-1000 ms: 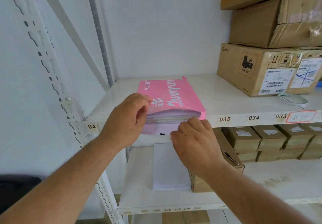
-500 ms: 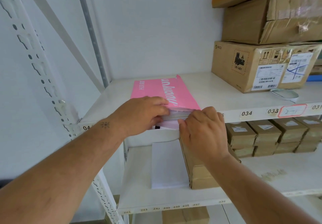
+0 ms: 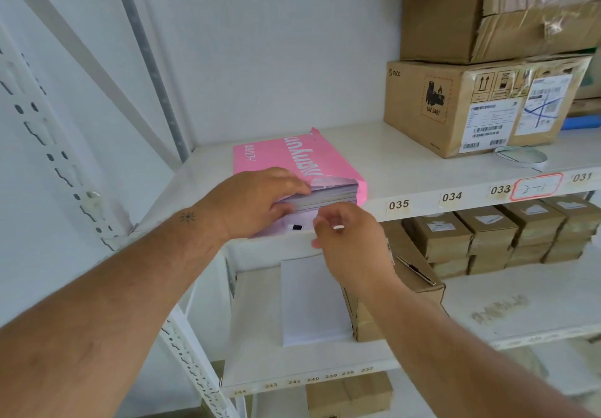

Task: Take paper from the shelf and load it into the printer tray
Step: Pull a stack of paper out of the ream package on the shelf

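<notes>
Fingers of the left hand (image 3: 257, 201) lie curled over the near left corner of the paper stack (image 3: 320, 198), pinching a wad of sheets at the torn-open near end of the pink wrapper (image 3: 292, 157). Just near and right of it, the right hand (image 3: 351, 238) hovers loosely half-curled, holding nothing, fingertips (image 3: 320, 222) close to the stack's near edge but apart from it. Paper and wrapper lie flat at the near left of the upper shelf (image 3: 422, 173), overhanging its front lip slightly. Brown cartons (image 3: 471, 105) stand well apart at the far right; loose white sheets (image 3: 312, 300) rest on the shelf below. Such a ream is probably heavy as a block yet floppy and slippery in part-stacks, so a grip on both short-edge corners, thumbs above and fingers beneath, should keep the sheets from fanning or sliding
</notes>
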Action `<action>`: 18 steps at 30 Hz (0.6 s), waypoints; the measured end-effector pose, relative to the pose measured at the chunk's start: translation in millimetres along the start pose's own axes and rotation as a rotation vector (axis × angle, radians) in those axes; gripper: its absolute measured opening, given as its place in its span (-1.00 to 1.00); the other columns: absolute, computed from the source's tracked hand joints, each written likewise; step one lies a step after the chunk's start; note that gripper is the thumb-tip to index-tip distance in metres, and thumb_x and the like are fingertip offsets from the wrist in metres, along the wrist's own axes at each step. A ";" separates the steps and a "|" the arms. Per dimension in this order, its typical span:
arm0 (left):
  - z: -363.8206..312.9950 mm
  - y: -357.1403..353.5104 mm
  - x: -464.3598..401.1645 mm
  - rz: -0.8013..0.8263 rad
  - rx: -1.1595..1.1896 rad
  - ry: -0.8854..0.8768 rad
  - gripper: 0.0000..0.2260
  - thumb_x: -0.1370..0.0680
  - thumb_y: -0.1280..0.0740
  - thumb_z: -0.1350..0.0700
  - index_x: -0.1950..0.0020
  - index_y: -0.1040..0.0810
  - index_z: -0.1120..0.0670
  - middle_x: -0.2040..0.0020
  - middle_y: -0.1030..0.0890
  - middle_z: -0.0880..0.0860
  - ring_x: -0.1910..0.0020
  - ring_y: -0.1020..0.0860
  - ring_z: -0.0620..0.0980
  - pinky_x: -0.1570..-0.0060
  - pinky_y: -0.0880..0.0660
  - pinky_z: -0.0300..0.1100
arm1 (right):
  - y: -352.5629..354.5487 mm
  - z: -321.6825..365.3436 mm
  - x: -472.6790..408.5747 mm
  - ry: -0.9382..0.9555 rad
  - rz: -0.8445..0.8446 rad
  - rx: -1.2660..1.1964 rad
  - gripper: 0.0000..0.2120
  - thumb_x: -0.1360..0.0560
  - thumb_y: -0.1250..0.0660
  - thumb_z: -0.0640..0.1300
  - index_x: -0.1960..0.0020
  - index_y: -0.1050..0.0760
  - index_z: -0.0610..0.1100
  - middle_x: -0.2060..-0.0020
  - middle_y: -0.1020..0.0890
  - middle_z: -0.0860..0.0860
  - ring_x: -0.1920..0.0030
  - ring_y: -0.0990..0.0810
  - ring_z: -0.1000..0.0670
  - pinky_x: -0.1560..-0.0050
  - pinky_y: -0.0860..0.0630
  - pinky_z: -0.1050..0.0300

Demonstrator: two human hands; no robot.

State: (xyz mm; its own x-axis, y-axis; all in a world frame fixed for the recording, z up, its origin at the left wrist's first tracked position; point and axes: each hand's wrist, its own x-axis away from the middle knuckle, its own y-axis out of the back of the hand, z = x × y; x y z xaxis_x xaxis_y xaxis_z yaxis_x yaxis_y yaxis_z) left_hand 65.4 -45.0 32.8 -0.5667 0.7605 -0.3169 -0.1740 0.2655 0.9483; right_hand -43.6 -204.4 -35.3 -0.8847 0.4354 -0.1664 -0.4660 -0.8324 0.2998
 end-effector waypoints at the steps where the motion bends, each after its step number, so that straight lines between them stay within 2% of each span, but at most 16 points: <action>1: -0.5 1.3 -0.5 0.008 0.015 0.006 -0.67 -0.65 -0.36 0.01 -0.42 -0.57 -0.13 -0.38 -0.57 -0.13 -0.35 -0.52 -0.11 -0.30 -0.40 -0.24 | -3.1 5.9 1.2 -0.118 0.022 -0.180 -0.87 -0.62 -0.33 -0.11 -0.14 -0.61 -0.06 -0.01 -0.74 0.03 0.15 -0.78 0.08 0.27 -0.60 0.15; 3: -1.6 3.4 -0.7 0.027 0.024 0.036 -0.68 -0.66 -0.34 0.00 -0.42 -0.56 -0.15 -0.34 -0.60 -0.11 -0.29 -0.55 -0.08 -0.31 -0.46 -0.14 | -8.5 14.1 1.5 -0.305 0.055 -0.447 -0.86 -0.62 -0.35 -0.21 -0.17 -0.57 -0.11 -0.05 -0.74 -0.05 0.25 -0.78 0.12 0.40 -0.57 0.20; 6: -2.1 3.8 -0.6 0.026 0.033 0.084 -0.69 -0.66 -0.34 -0.01 -0.41 -0.57 -0.18 -0.31 -0.63 -0.10 -0.25 -0.58 -0.04 -0.29 -0.49 -0.11 | -14.8 19.1 0.1 -0.448 0.066 -0.660 -0.91 -0.59 -0.38 -0.31 -0.06 -0.59 -0.18 -0.07 -0.76 -0.17 0.25 -0.79 0.04 0.38 -0.58 0.16; 10: -1.2 3.6 0.5 -0.001 0.065 0.102 -0.70 -0.65 -0.37 0.00 -0.39 -0.60 -0.16 -0.34 -0.65 -0.10 -0.32 -0.58 -0.05 -0.28 -0.42 -0.23 | -20.3 23.8 -1.1 -0.488 0.091 -0.765 -0.85 -0.57 -0.39 -0.33 -0.14 -0.62 -0.28 0.03 -0.77 -0.18 0.23 -0.79 0.02 0.39 -0.61 0.18; 15: 4.0 5.6 9.1 0.002 0.073 0.090 -0.70 -0.64 -0.38 0.00 -0.38 -0.61 -0.15 -0.31 -0.67 -0.12 -0.30 -0.60 -0.04 -0.32 -0.51 -0.06 | -20.2 25.6 0.2 -0.489 0.102 -0.806 -0.83 -0.58 -0.39 -0.32 -0.16 -0.61 -0.33 0.13 -0.76 -0.16 0.24 -0.78 0.02 0.32 -0.64 0.17; 18: 8.4 6.5 18.0 -0.020 0.098 0.088 -0.71 -0.63 -0.40 0.02 -0.36 -0.63 -0.14 -0.27 -0.69 -0.13 -0.23 -0.62 -0.07 -0.28 -0.52 -0.11 | -19.0 24.8 2.1 -0.496 0.110 -0.840 -0.85 -0.59 -0.38 -0.34 -0.14 -0.59 -0.35 0.17 -0.76 -0.18 0.21 -0.79 -0.03 0.30 -0.67 0.16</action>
State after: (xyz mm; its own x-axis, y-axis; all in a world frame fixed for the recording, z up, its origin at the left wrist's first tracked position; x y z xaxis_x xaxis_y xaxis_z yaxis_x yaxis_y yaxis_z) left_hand 60.8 -24.6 33.1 -0.6332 0.7005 -0.3291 -0.1094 0.3399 0.9341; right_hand -36.8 -179.2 -18.1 -0.9155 0.2752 0.2935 -0.3932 -0.7667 -0.5075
